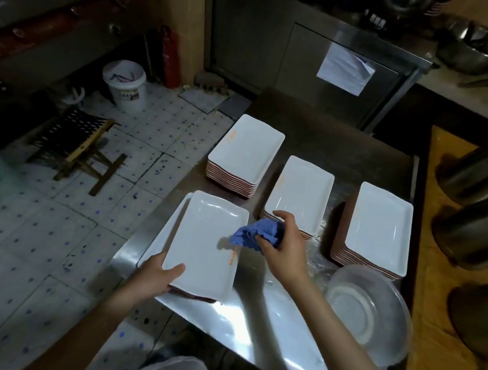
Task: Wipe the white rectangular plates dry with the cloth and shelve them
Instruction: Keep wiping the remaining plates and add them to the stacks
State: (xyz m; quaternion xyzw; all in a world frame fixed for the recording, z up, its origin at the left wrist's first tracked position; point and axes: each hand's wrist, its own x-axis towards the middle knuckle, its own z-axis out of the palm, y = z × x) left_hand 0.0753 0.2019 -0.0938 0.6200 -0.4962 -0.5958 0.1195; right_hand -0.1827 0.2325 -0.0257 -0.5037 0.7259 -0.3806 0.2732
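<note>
My left hand (157, 276) grips the near left corner of a white rectangular plate (203, 242), thumb on its rim. That plate lies slightly askew over another white plate (154, 247) at the steel table's left edge. My right hand (282, 246) holds a crumpled blue cloth (256, 233) against the top plate's right rim. Three stacks of white rectangular plates stand behind: a far left stack (245, 152), a middle stack (300, 189) and a right stack (379, 226).
The steel table (264, 319) carries a clear round dish (372, 312) at the near right. Big metal pots (480, 233) crowd a wooden surface to the right. On the tiled floor to the left are a folding stool (82, 143) and a white bucket (126, 83).
</note>
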